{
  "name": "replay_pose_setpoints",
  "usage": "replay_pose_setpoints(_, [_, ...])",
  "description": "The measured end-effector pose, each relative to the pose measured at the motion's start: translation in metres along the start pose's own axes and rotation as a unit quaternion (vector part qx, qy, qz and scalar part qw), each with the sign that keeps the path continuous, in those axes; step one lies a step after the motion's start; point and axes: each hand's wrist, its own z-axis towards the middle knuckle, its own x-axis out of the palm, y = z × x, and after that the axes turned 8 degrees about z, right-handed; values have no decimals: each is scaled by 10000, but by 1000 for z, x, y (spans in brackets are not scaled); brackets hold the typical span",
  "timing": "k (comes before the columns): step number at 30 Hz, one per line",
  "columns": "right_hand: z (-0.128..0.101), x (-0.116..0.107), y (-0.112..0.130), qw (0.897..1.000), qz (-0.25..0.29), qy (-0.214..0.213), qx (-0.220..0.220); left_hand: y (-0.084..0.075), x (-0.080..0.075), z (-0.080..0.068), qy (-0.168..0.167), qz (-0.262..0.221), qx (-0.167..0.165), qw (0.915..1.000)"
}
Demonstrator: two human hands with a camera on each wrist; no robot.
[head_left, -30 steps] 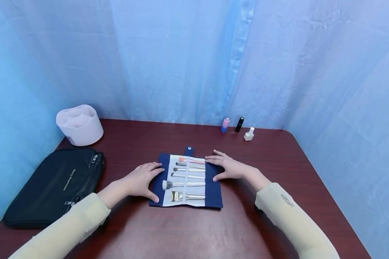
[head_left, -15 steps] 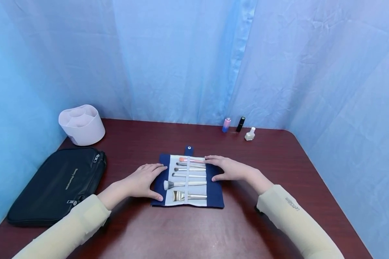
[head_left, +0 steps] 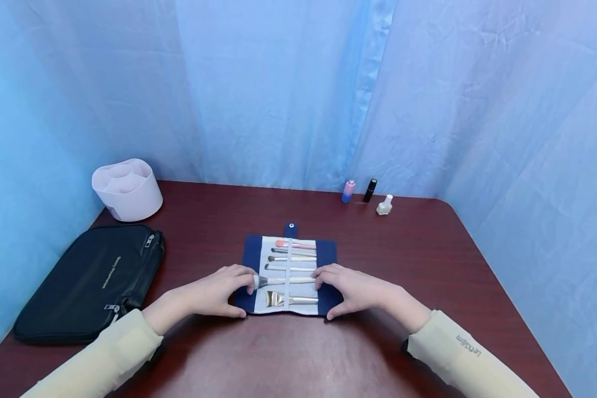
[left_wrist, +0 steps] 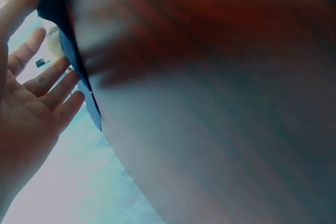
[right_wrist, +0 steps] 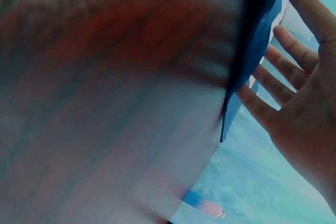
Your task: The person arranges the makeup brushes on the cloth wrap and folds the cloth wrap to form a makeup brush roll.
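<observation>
A dark blue brush roll [head_left: 329, 253] lies unrolled flat on the dark red table [head_left: 408, 260], with several makeup brushes [head_left: 291, 268] tucked under a white strap. My left hand [head_left: 229, 292] rests on its near left corner with its fingers extended, the tips by a fluffy brush head [head_left: 260, 282]. My right hand [head_left: 330, 293] rests on the near right corner in the same way. In the left wrist view, straight fingers [left_wrist: 50, 80] lie beside the blue cloth edge [left_wrist: 79, 72]. The right wrist view shows spread fingers [right_wrist: 281, 77] over the cloth edge [right_wrist: 252, 51].
A black zipped bag [head_left: 94, 279] lies at the left, and a white compartment organizer [head_left: 127, 189] stands behind it. At the back right stand a pink-and-blue bottle [head_left: 348, 191], a black tube [head_left: 370, 190] and a small white bottle [head_left: 384, 205]. Blue curtains enclose the table.
Both hands have slid toward me along the sides of the roll, the right one from the far edge, and now sit at its near corners. The roll itself stays flat.
</observation>
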Motion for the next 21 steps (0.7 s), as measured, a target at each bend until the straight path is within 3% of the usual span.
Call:
replay_pose_setpoints(6, [-1,0,1,9998,-173,46,-25,3,-6,5,-92,-3,150,9998])
replay_pose_setpoints(11, [-1,-4,-1,10000,-54,-19,-3,9,-8,8,-210,-430,54,9988])
replay_pose_setpoints(21, [11,-15,-20,9961,670,-565,-132,24,-8,19,-770,-819,-100,9936])
